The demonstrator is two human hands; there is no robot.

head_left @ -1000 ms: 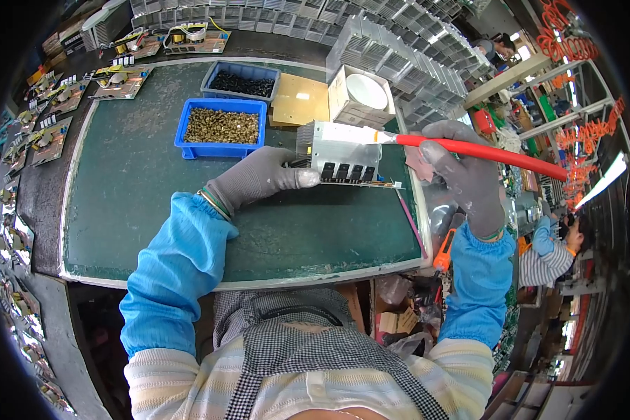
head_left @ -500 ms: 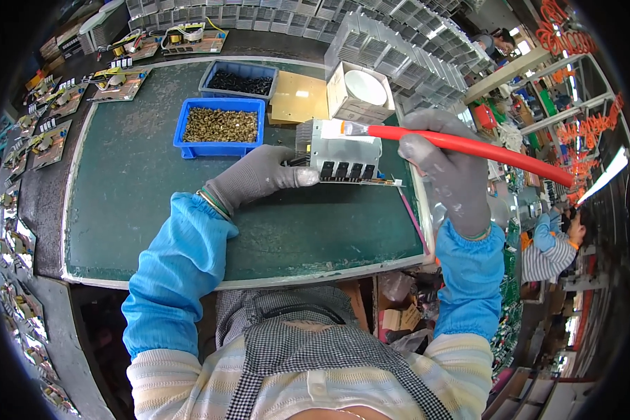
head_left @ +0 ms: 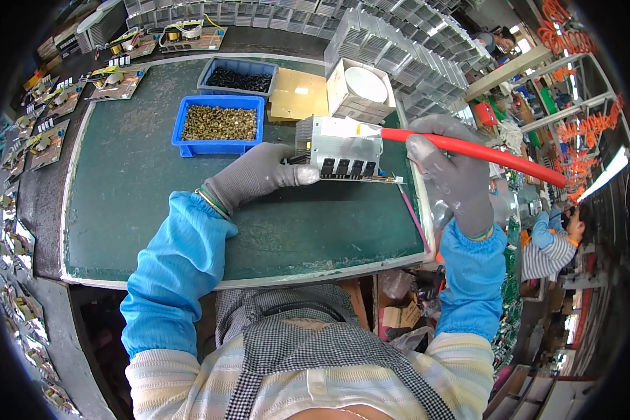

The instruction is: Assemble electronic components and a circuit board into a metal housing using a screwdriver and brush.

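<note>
My left hand (head_left: 262,172), in a grey glove, grips the left end of a circuit board with a silver heat sink (head_left: 346,148). A row of several black transistors (head_left: 346,168) lines the heat sink's near side. In my grey-gloved right hand (head_left: 455,168) is a long red-handled brush (head_left: 469,145), held slantwise with the handle running off to the right. Its pale bristles rest on the heat sink's top left part, where white paste seems to lie. The fingers of my left hand behind the board are partly hidden.
On the green-topped table (head_left: 140,231) stand a blue bin of brass-coloured small parts (head_left: 220,124), a bin of black pieces (head_left: 238,80), a tan sheet (head_left: 299,96) and a box holding a white round container (head_left: 365,84). Circuit boards (head_left: 119,82) lie left; stacked heat sinks (head_left: 392,52) stand behind.
The brush and my right hand have shifted slightly right, drawing the bristles across the heat sink's top. My left hand and the board have hardly moved.
</note>
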